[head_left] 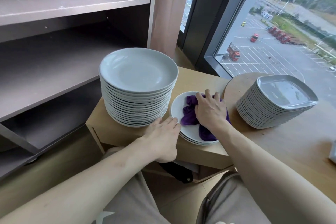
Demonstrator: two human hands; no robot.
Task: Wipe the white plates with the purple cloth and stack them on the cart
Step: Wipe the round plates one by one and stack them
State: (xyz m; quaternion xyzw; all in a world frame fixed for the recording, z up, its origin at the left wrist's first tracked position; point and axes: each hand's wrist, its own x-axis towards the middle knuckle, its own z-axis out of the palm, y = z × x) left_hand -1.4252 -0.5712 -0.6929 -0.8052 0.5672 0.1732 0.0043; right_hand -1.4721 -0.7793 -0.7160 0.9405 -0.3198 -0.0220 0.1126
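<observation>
Right hand: the right hand [211, 109] lies palm down with fingers spread, pressing the purple cloth [190, 112] flat; it grips nothing.
Purple cloth: crumpled on the top plate [177, 107] of a short pile of round white plates; part of it trails toward the near rim.
Left hand: the left hand [161, 136] rests flat, fingers together, fingertips touching the left rim of that plate.
Tall stack: a tall stack of round plates [138, 85] stands just left of the short pile, on the same wooden surface [283, 143].
Square stack: a stack of square plates [276, 100] sits to the right, well apart, near the window [272, 23].
Shelving: dark shelves [54, 32] stand at left.
</observation>
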